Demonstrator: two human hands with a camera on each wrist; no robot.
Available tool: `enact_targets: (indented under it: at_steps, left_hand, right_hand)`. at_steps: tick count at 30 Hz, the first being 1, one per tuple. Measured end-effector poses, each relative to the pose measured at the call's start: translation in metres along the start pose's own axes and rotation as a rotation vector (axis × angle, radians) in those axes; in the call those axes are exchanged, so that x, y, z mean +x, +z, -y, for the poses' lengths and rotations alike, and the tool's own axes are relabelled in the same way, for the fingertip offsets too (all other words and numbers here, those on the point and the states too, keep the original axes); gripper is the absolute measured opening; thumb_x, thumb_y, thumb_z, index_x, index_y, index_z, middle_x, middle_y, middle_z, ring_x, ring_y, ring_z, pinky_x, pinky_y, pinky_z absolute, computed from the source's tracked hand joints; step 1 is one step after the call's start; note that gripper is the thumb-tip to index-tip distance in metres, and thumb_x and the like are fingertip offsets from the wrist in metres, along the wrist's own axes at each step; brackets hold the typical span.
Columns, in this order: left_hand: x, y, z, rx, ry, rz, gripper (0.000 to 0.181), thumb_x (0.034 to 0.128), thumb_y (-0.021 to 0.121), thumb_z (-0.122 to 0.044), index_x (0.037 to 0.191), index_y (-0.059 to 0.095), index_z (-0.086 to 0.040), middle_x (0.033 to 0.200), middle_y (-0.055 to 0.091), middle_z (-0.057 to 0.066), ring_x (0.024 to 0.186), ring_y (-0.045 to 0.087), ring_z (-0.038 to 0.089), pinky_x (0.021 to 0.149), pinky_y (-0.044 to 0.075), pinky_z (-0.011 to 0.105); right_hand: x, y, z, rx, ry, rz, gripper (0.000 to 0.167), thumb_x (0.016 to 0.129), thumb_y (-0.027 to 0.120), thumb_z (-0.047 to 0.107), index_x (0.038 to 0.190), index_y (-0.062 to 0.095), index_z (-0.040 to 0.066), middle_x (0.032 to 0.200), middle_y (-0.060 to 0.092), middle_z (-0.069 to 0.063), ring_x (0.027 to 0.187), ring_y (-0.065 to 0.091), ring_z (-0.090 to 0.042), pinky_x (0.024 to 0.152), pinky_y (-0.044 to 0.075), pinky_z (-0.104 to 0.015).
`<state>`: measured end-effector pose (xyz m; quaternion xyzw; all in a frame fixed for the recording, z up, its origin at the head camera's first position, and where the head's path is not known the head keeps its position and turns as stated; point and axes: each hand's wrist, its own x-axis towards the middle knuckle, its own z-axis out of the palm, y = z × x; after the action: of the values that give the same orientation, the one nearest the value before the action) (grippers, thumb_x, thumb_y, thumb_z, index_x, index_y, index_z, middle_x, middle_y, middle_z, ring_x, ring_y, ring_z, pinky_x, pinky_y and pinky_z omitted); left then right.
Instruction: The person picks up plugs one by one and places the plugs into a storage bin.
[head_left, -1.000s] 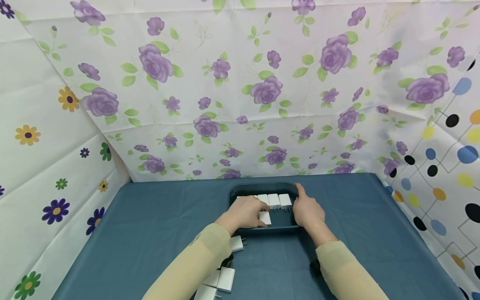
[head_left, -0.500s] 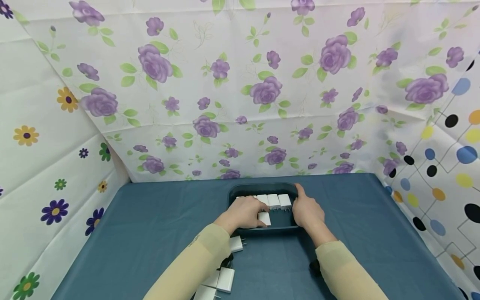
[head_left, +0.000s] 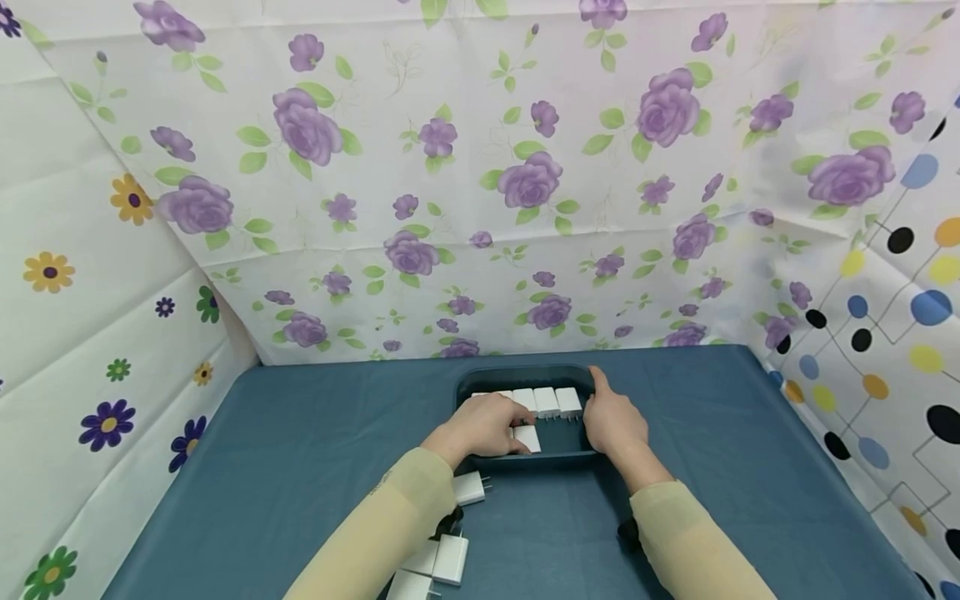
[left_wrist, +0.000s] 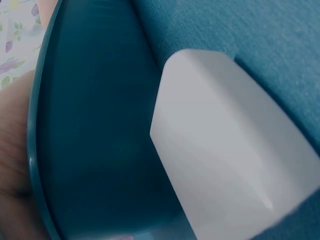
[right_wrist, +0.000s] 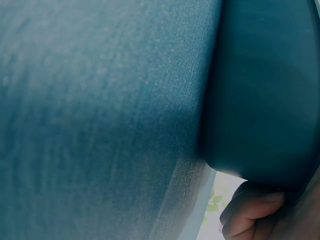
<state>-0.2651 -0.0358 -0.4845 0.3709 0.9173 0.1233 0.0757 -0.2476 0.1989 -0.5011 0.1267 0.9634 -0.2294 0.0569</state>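
Observation:
A dark blue-green tray point(head_left: 570, 457) lies near the back of the table. Inside it, a back row of white plug-in chargers point(head_left: 547, 402) sits side by side, prongs facing front. My left hand point(head_left: 487, 423) reaches over the tray's left part and covers some of its contents. Thumb and fingers of that hand pinch a white charger point(head_left: 528, 438) in the front row. My right hand point(head_left: 617, 421) grips the tray's right end, forefinger along the rim. In the right wrist view, curled fingers point(right_wrist: 255, 212) show against the tray wall point(right_wrist: 265, 100).
A loose charger point(head_left: 470, 488) lies on the table just in front of the tray, large in the left wrist view. More chargers point(head_left: 450, 558) lie at the front, partly behind the left sleeve point(head_left: 375, 533). Floral cloth point(head_left: 450, 208) hangs behind the table.
My left hand has shifted very slightly left, baring a little more white beside the pinched charger. My right hand keeps its place on the tray.

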Motion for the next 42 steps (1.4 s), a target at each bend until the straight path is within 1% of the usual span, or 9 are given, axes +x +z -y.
enact_targets:
  at_steps: [10,16,20,24,28,32,35,39,42]
  left_hand:
    - [0.0,0.0,0.001,-0.02,-0.004,-0.016,0.047,0.0903,0.086,-0.046,0.133,0.079,-0.026,0.096,0.073,-0.014,0.077,0.06,0.0,0.074,0.053,0.026]
    - [-0.003,-0.003,0.002,-0.089,-0.019,-0.011,0.047,0.0921,0.085,-0.042,0.135,0.078,-0.025,0.079,0.067,-0.014,0.062,0.051,0.005,0.063,0.041,0.025]
    - [-0.004,-0.005,0.005,-0.119,0.0,-0.024,0.042,0.0967,0.081,-0.041,0.135,0.078,-0.024,0.09,0.072,-0.009,0.064,0.052,0.005,0.065,0.044,0.026]
    - [-0.008,-0.007,0.008,-0.136,0.035,-0.062,0.039,0.1017,0.076,-0.039,0.136,0.077,-0.021,0.108,0.075,-0.007,0.078,0.06,0.002,0.076,0.053,0.028]
    - [-0.02,-0.011,0.014,-0.181,0.053,-0.111,0.038,0.1046,0.072,-0.036,0.138,0.075,-0.018,0.112,0.075,-0.005,0.084,0.062,0.003,0.077,0.055,0.03]
    - [-0.038,-0.016,0.022,-0.222,0.05,-0.183,0.037,0.1064,0.07,-0.033,0.138,0.074,-0.015,0.112,0.073,-0.004,0.081,0.06,0.006,0.072,0.053,0.031]
    - [-0.052,-0.02,0.03,-0.209,0.049,-0.259,0.034,0.107,0.069,-0.032,0.136,0.075,-0.015,0.112,0.072,-0.004,0.084,0.06,0.011,0.073,0.052,0.034]
    - [-0.072,-0.022,0.039,-0.177,0.058,-0.358,0.029,0.1061,0.07,-0.03,0.13,0.077,-0.017,0.114,0.073,-0.001,0.097,0.064,0.017,0.078,0.053,0.038]
    - [-0.087,-0.021,0.043,-0.169,0.076,-0.392,0.025,0.1055,0.072,-0.029,0.127,0.078,-0.017,0.117,0.074,0.0,0.103,0.066,0.019,0.081,0.055,0.039]
  right_hand:
    - [0.0,0.0,0.0,-0.004,0.007,0.001,0.059,0.117,0.036,0.026,0.173,0.018,0.029,0.059,0.055,-0.011,0.044,0.033,-0.018,0.045,0.029,-0.037]
    - [0.0,0.0,0.0,-0.003,0.003,0.005,0.059,0.117,0.036,0.025,0.173,0.017,0.028,0.059,0.054,-0.011,0.044,0.033,-0.018,0.045,0.029,-0.036]
    - [0.0,-0.001,0.0,-0.004,0.006,0.003,0.059,0.117,0.036,0.026,0.173,0.017,0.028,0.059,0.054,-0.011,0.044,0.033,-0.018,0.045,0.029,-0.036]
    - [-0.001,-0.001,0.0,-0.003,0.004,-0.001,0.059,0.117,0.036,0.025,0.173,0.018,0.027,0.06,0.055,-0.012,0.045,0.035,-0.019,0.046,0.03,-0.037]
    - [-0.001,-0.001,-0.001,0.0,-0.005,0.002,0.059,0.117,0.036,0.025,0.173,0.017,0.026,0.061,0.056,-0.012,0.045,0.036,-0.02,0.046,0.03,-0.037]
    - [0.0,-0.001,-0.003,-0.004,-0.007,0.001,0.059,0.117,0.035,0.025,0.173,0.017,0.026,0.059,0.055,-0.012,0.044,0.033,-0.018,0.045,0.029,-0.037]
    - [0.0,-0.001,-0.003,-0.005,-0.01,-0.002,0.059,0.117,0.034,0.025,0.173,0.016,0.026,0.057,0.054,-0.011,0.043,0.031,-0.018,0.044,0.028,-0.036]
    - [-0.001,-0.001,-0.003,-0.003,-0.024,0.003,0.059,0.117,0.034,0.025,0.173,0.016,0.025,0.056,0.052,-0.01,0.043,0.029,-0.017,0.044,0.028,-0.036]
    - [-0.002,0.0,-0.002,-0.003,-0.032,0.006,0.059,0.117,0.034,0.025,0.173,0.016,0.024,0.056,0.052,-0.01,0.043,0.029,-0.017,0.044,0.028,-0.036]
